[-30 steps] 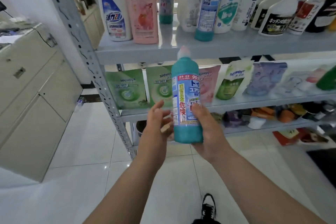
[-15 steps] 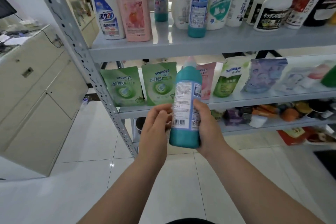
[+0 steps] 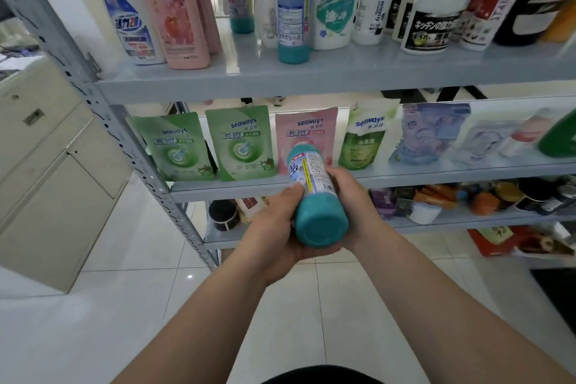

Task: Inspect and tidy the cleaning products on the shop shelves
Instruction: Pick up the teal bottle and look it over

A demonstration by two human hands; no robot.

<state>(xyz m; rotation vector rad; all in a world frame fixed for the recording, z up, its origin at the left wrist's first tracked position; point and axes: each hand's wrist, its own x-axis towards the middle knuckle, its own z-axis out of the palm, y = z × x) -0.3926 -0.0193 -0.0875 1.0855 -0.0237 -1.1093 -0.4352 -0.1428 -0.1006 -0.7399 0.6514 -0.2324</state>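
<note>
A teal cleaner bottle (image 3: 316, 206) with a pale blue label is tipped away from me, its round base facing the camera. My left hand (image 3: 274, 227) cups it from the left and below. My right hand (image 3: 355, 206) grips its right side. It is held in front of the middle shelf (image 3: 405, 174), where green and pink refill pouches (image 3: 238, 143) stand in a row. The upper shelf (image 3: 311, 75) carries two matching teal bottles (image 3: 293, 6) among white spray bottles and a pink bottle (image 3: 177, 6).
The grey steel upright (image 3: 103, 109) of the rack runs diagonally at left. A beige cabinet (image 3: 46, 171) stands left of it. A lower shelf (image 3: 467, 218) holds mixed small goods. A dark mat (image 3: 558, 293) lies on the white tiled floor at right.
The bottle has gone from upright, turned label to back, to tipped forward with its base toward me. Both hands stayed on it and dropped slightly lower.
</note>
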